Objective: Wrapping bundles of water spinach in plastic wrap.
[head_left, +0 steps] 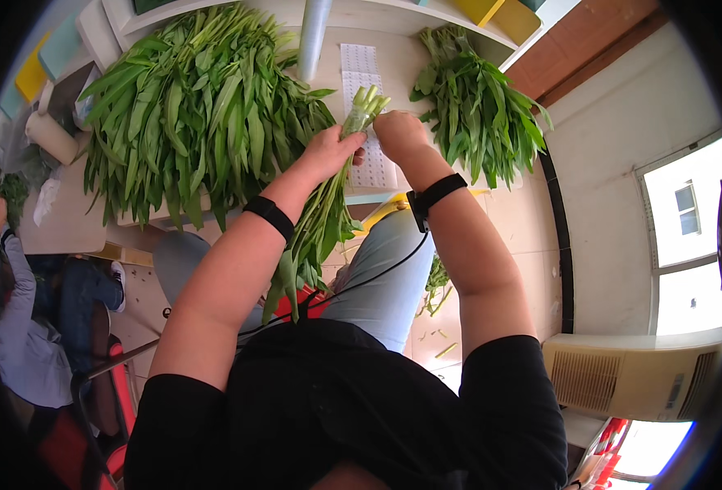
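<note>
My left hand [335,152] grips a bunch of leafy green stems [326,211] near its cut ends, where clear film is wrapped around the stalks. The stalk ends point away from me and the leaves hang down towards my lap. Beside the wrapped part, my right hand [399,135] is curled with its knuckles up; its fingertips are hidden, so whether it pinches anything does not show. A sheet of printed labels [370,162] lies under and behind both hands. To the left is a large heap of leafy greens [202,116], and to the right a smaller pile of greens [474,107].
A roll of clear film [314,40] stands behind the label sheet. White shelving [385,9] borders the table's far side. At the left, a co-worker [27,331] sits by a table with greens, near a white mug [51,136]. Stem scraps [447,350] lie on the floor.
</note>
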The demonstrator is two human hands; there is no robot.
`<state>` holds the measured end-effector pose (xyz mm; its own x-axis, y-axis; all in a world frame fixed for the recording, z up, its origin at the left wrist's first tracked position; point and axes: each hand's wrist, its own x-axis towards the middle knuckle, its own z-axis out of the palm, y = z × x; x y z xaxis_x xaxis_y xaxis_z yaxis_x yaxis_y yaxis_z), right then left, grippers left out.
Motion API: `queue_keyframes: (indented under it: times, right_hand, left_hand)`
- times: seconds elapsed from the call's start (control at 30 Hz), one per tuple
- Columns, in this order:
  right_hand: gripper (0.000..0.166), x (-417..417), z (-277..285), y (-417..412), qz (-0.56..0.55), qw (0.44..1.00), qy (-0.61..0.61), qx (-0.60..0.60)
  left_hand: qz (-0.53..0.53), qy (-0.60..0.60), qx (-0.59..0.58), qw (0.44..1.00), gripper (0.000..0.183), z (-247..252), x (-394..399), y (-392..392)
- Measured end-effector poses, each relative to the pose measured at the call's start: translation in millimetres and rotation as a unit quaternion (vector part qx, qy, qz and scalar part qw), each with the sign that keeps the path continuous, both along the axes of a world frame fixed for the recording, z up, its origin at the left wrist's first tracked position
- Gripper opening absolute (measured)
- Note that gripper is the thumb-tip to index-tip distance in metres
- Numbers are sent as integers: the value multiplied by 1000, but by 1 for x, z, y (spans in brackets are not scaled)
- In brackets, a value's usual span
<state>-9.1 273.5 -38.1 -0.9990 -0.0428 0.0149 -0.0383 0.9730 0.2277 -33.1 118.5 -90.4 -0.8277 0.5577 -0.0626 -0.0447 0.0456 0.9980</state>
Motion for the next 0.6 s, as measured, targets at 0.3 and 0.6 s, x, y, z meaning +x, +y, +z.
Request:
queue_keyframes:
  times: [0.3,0.6]
  right_hand:
    - [12,1,-4,1,28,999,-12,22]
    - [20,15,-30,48,-181,852,93,-482]
  left_hand:
    - [-20,4,-21,1000,36,-1,-3,-1]
    - [-23,-27,-11,999,41,6,2,-3]
